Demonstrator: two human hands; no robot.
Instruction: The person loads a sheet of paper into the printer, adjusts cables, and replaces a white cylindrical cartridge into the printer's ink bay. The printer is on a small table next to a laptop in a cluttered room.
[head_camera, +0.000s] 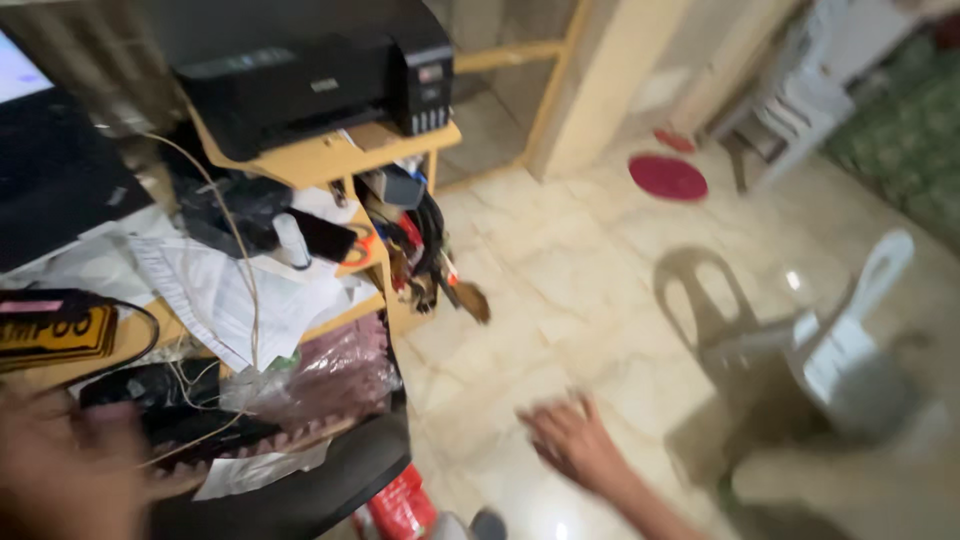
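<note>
My right hand (572, 438) hangs in the air over the marble floor (560, 260), fingers spread and holding nothing; it is blurred. My left hand (60, 470) is a large blur at the lower left corner, near a black cable (150, 330) and a crumpled plastic bag (320, 375) on a cluttered desk (320, 155). Whether the left hand holds anything cannot be made out. A black printer (310, 75) stands on the desk's upper shelf.
Loose papers (230, 290), a laptop (50, 160) and a yellow plate (55, 335) crowd the desk. A black chair seat (330, 480) sits below it. White plastic chairs stand at right (850, 340) and far back (790, 110). A round red mat (668, 177) lies on the floor.
</note>
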